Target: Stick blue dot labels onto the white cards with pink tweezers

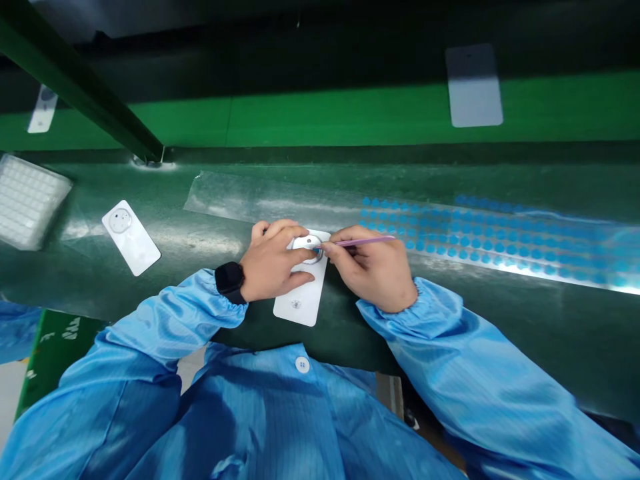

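White flat rectangular panel with rounded corners (306, 303) lies on the dark green table (500, 307), close by the near side of a long clear plastic sheet (260, 198); all places below are taken from that sheet.

Progress, judged: mid-step. Fingers and tool tip are both at the panel's silver-rimmed round section (313, 239), so work on that spot reads as begun, not finished. Bit of blue shows at the tool tip; too small and too crowded by fingertips to say whether it is gripped or already laid down. Rows of small blue round dots (451, 252) cover the right stretch of the sheet, left stretch plain film; plenty left, by estimate.

Right hand (375, 270), near side of sheet: thumb and forefinger pinched on a slender pink tool (367, 240). Left hand (270, 263), also near side, black wristwatch (230, 279) at the wrist: fingers part spread over the panel, thumb and forefinger apart, closed around nothing.

Panel appearance: white, thin, lying flat, skewed to the sheet. Round section at the end toward the sheet, small dark hole in it; small dark mark (297, 305) at the opposite end.

Elsewhere: second white panel with a round section (137, 247), left of the sheet; translucent white gridded tray (30, 200), farther left; bright green strip (325, 120) beyond the sheet's far side.
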Action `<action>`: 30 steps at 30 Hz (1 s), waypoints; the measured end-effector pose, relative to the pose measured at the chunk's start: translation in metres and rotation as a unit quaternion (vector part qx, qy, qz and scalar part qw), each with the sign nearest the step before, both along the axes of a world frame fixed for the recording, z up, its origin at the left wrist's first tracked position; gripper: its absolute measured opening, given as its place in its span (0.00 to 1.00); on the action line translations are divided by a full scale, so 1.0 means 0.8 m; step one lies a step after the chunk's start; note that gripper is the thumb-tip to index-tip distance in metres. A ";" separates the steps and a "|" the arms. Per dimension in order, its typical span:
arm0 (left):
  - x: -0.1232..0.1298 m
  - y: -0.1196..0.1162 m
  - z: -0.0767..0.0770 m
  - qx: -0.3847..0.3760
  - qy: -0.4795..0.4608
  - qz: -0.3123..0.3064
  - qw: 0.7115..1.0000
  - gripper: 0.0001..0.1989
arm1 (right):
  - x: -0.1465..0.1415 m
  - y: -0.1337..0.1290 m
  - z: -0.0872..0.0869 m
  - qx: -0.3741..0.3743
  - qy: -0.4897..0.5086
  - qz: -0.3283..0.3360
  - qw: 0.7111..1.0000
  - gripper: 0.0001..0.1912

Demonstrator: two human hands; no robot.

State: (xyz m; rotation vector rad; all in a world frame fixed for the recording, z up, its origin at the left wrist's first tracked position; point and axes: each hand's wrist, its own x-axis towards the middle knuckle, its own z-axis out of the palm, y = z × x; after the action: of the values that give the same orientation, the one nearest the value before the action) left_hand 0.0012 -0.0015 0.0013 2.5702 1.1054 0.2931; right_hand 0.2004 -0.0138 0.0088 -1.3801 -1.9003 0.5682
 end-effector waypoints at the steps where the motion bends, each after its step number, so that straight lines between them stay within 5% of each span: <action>1: 0.000 0.000 0.000 0.000 -0.001 0.000 1.000 0.16 | 0.000 0.000 0.000 0.001 -0.001 -0.001 1.000 0.13; 30: 0.000 0.000 0.001 0.000 0.003 0.008 1.000 0.17 | 0.005 0.005 -0.001 -0.010 0.005 0.000 1.000 0.12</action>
State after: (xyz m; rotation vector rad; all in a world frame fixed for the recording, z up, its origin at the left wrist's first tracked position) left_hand 0.0014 -0.0013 0.0024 2.5640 1.1284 0.2895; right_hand 0.2046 -0.0102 0.0080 -1.3868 -1.8911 0.5954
